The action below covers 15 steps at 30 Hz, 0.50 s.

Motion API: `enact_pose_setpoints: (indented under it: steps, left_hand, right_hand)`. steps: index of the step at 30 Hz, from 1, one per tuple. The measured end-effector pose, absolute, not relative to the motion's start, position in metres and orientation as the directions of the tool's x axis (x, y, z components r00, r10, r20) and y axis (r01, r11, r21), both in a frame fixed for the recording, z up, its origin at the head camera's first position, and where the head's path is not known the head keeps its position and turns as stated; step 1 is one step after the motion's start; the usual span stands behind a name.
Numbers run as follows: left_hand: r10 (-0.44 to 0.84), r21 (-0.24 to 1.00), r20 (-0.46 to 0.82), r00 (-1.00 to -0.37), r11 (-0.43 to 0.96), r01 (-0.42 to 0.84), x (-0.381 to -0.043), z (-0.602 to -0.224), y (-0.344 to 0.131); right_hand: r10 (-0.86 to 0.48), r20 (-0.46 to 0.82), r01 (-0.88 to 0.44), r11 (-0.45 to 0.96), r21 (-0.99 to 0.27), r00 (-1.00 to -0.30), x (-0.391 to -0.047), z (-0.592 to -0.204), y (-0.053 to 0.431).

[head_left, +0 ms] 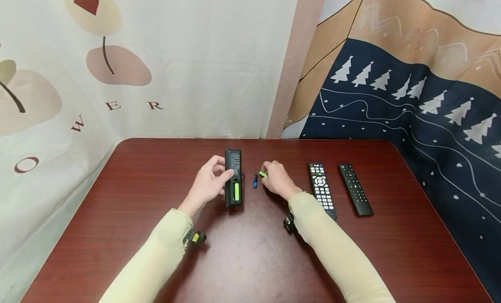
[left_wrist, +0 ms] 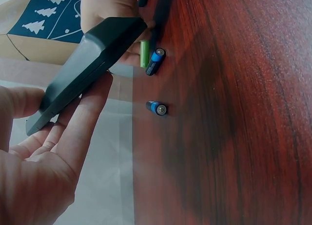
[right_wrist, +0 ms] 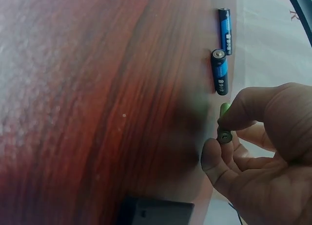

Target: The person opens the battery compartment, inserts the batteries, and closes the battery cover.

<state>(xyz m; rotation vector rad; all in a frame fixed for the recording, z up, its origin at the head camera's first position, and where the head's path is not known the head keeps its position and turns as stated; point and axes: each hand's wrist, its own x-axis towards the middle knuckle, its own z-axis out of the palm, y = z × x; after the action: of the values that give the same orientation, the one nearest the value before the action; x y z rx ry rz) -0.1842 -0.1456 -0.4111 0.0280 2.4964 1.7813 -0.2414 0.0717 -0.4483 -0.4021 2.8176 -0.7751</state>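
Sleeves (head_left: 336, 246) cropped, left fingers (left_wrist: 88, 118) grip a remote (head_left: 237, 174), right fingers (right_wrist: 243, 107) pinch a half-hidden battery (head_left: 263, 174).

Sleeves (head_left: 152, 253): long, pale cream-yellow cloth
Left wrist camera (head_left: 197, 237), seven o'clock: boxy, black, yellow-patched
Right wrist camera (head_left: 289, 223), five o'clock: black

We count three remote controls (head_left: 233, 157) (head_left: 322, 186) (head_left: 356, 190). We find four batteries in all: two green batteries (head_left: 236, 191) (head_left: 263, 174) and two blue-and-black batteries (left_wrist: 155, 62) (left_wrist: 157, 108). We see two hands (head_left: 205, 180) (head_left: 278, 178), two sleeves (head_left: 142, 259) (head_left: 340, 251) and two wrist straps (head_left: 194, 238) (head_left: 288, 224), one of each per arm. We have one worktop (head_left: 156, 164) under everything. On the backdrop we make out four printed letters (head_left: 155, 105), plus eight whole white trees (head_left: 342, 71) and part of a ninth at the picture's edge.
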Motion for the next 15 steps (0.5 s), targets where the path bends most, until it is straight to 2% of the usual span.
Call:
enact_pose_setpoints:
  steps: [8, 15]
  left_hand:
    - [0.054, 0.943, -0.057, -0.997, 0.330, -0.036, -0.184, -0.410, -0.145]
    - [0.060, 0.946, -0.051, -0.997, 0.324, -0.029, -0.184, -0.410, -0.145]
  right_hand:
    - [-0.305, -0.117, -0.187, 0.797, -0.574, -0.945, -0.239, -0.444, 0.079]
    - [-0.320, -0.053, -0.219, 0.752, -0.622, -0.946, -0.235, -0.440, 0.086]
